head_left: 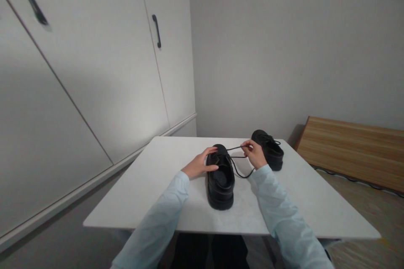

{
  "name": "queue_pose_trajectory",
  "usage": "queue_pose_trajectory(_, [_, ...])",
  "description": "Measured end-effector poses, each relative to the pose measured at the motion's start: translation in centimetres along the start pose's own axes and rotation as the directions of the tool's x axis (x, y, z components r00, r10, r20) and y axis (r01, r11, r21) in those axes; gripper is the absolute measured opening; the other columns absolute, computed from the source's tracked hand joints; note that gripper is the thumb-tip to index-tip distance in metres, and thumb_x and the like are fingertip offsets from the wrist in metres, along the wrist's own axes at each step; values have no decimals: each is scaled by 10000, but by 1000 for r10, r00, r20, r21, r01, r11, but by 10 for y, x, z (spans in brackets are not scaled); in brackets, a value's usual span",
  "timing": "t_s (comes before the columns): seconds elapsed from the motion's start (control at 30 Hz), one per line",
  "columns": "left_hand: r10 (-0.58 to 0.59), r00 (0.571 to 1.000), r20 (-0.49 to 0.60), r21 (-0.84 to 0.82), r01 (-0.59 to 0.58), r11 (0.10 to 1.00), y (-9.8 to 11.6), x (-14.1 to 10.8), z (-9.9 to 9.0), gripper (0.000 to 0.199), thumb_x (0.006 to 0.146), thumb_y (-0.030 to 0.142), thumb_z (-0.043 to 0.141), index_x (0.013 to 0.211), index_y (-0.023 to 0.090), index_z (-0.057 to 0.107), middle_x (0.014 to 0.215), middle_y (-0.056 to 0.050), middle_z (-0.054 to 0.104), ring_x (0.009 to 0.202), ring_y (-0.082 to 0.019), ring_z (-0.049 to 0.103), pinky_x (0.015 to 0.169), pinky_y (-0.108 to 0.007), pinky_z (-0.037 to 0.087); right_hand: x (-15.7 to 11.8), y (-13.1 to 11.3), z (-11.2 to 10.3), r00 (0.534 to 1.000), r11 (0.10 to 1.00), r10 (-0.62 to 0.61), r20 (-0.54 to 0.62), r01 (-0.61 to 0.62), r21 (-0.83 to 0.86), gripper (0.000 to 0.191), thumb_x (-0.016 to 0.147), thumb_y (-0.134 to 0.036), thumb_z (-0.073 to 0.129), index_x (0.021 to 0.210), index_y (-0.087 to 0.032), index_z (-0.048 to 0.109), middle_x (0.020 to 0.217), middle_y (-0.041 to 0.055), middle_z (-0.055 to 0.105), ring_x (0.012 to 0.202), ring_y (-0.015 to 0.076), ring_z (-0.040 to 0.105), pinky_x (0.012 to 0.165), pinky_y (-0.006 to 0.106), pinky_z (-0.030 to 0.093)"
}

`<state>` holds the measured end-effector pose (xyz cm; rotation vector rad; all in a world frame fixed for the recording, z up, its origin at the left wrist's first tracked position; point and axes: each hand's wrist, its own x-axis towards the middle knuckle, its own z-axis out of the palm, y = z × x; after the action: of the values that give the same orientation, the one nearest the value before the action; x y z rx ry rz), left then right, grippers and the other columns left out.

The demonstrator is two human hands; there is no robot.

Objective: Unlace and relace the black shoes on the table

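A black shoe point(220, 193) stands on the white table in front of me, its toe pointing away and its heel toward me. My left hand point(202, 164) grips the shoe's left side near the front, thumb over the opening and fingers by the laces. To the right, my right hand point(253, 153) pinches a black shoelace point(235, 148), which stretches from the front of the shoe. More lace hangs in a loop between the shoe and my right wrist. The second black shoe point(274, 155) rests just behind and right of my right hand.
The white table point(142, 193) extends to both sides. White cabinets point(94, 50) with dark handles line the left, and a grey wall is behind. A wood-grain board point(353, 151) leans at the right, beyond the table.
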<state>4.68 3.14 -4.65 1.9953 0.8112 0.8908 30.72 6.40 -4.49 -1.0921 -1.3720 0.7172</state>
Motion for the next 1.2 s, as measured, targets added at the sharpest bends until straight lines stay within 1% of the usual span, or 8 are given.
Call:
queue_pose_trajectory(0.1, [1,1000,1,-11,-1,1000,1,0,0,748,707,411,710,1341,216,364,1369,-127,459,1290,-228,405,1103,-381,256,1,2,-2,996,990,-86,-34,82,-119,290,647,-447,651,674,-173,561,688,23,560,573,133,498,495,254,418])
queue_pose_trajectory(0.23, [1,1000,1,-17,-1,1000,2,0,1,744,707,404,712,1340,221,368,1361,-121,470,1285,-224,412,1101,-377,258,1,1,-6,967,895,-246,-65,201,-398,185,713,-354,593,685,-171,604,711,33,553,631,151,502,599,286,440])
queue_pose_trajectory(0.37, [-4,1000,-1,-18,4,1000,4,0,0,742,708,394,713,1341,223,366,1351,-123,481,1279,-228,419,1099,-388,260,0,6,-6,973,848,-231,-9,197,-492,99,691,-219,574,767,-176,622,776,33,556,629,150,538,615,293,465])
queue_pose_trajectory(0.53, [-1,1000,-6,-26,0,1000,3,0,1,741,703,388,718,1340,225,376,1350,-125,485,1276,-232,424,1100,-398,256,-1,17,-3,975,822,-209,71,214,-528,420,592,-27,460,955,-183,604,940,68,614,809,191,607,800,373,496])
queue_pose_trajectory(0.67, [6,1000,-11,-60,-6,998,1,1,1,738,692,386,729,1330,234,390,1368,-127,469,1289,-231,413,1104,-399,257,-1,16,-2,976,838,-206,70,213,-502,474,603,-34,456,1028,-187,600,1038,89,635,996,232,589,940,441,440])
queue_pose_trajectory(0.83, [7,1000,-30,-97,-10,995,3,1,2,648,754,400,668,1321,235,402,1346,-122,496,1281,-211,426,1092,-375,283,-8,-5,2,975,939,-109,196,166,-302,238,788,-299,531,981,-197,627,1029,95,655,996,244,600,879,452,473])
queue_pose_trajectory(1.07, [69,953,-295,182,-15,983,1,3,-2,265,827,399,568,993,198,620,1079,-70,620,1061,-191,554,974,-344,392,-15,-18,8,849,959,-154,506,251,-129,564,636,-477,729,1119,-218,597,1200,98,594,1181,285,502,1031,469,337])
queue_pose_trajectory(1.2, [145,928,-344,295,-39,955,-4,5,-4,179,815,359,589,824,186,633,911,-48,613,934,-176,570,904,-323,417,-16,-10,12,801,961,-140,582,251,-114,616,582,-498,763,1101,-210,598,1220,104,564,1192,288,488,1056,451,310])
